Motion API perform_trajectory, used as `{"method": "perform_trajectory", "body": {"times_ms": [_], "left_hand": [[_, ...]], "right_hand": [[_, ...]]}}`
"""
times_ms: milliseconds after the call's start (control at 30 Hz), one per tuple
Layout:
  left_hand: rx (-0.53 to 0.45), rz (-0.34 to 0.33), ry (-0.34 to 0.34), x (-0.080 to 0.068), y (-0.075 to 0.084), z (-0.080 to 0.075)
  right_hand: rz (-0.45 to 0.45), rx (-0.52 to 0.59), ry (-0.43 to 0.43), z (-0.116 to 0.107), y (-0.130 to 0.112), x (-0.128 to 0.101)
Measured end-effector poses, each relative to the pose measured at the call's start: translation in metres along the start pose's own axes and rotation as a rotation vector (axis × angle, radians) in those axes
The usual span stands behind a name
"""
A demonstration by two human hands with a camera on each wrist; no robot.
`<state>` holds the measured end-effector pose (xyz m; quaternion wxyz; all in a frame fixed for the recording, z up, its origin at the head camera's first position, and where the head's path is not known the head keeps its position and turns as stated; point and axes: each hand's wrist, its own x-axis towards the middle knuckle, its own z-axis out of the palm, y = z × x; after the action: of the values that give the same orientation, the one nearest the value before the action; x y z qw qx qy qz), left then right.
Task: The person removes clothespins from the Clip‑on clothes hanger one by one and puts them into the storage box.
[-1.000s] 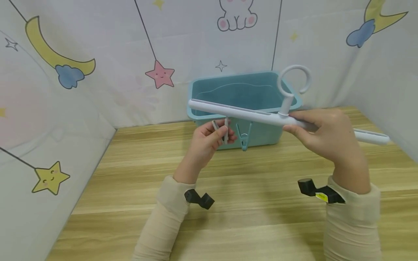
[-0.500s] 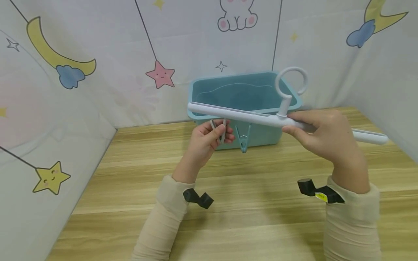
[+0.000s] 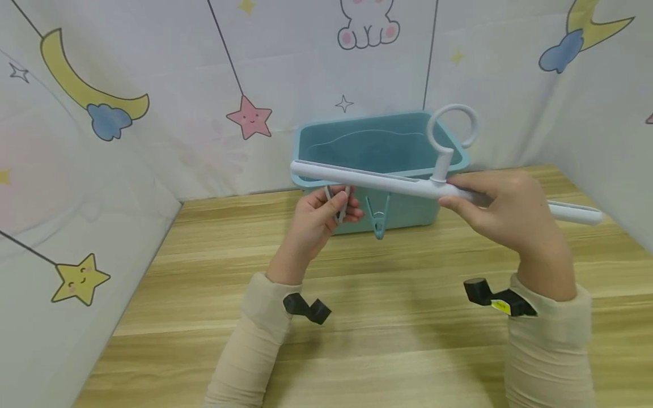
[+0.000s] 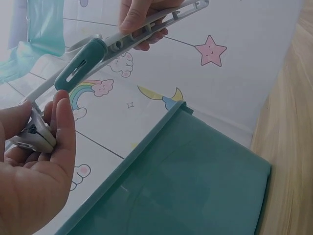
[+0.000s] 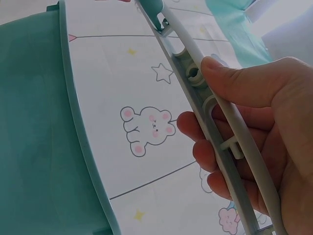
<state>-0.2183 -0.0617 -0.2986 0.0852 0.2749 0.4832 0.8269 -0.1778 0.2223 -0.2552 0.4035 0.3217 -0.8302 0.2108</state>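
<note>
Beyond your hands a teal bin (image 3: pixel 380 148) stands on the worktop (image 3: pixel 357 317). Your right hand (image 3: pixel 502 212) grips the white hanger (image 3: pixel 367 180), a teal clip (image 3: pixel 378 218) hanging under it. Your left hand (image 3: pixel 318 218) pinches a grey clip (image 3: pixel 338 205) just below its bar. No writing is legible.

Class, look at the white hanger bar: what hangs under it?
Under the white hanger bar a teal clip hangs. The left hand pinches a grey clip there; its attachment is hidden.

The head camera looks down over both hands; each wrist camera sits close under its fingers, facing up and forward; all three share the white hanger bar (image 3: pixel 377 182) and teal bin (image 3: pixel 380 148)
</note>
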Motion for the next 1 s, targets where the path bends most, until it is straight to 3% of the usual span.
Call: {"method": "perform_trajectory", "body": {"times_ms": [733,1000], "left_hand": [[0.029,-0.021,0.042,0.0036,0.0057,0.0056],[0.039,0.01,0.056,0.0048,0.0066,0.0081]], "right_hand": [[-0.002,0.006,-0.002,-0.0011,0.0009,0.0007],[-0.005,0.014,0.018,-0.0007,0.0005,0.0007]]}}
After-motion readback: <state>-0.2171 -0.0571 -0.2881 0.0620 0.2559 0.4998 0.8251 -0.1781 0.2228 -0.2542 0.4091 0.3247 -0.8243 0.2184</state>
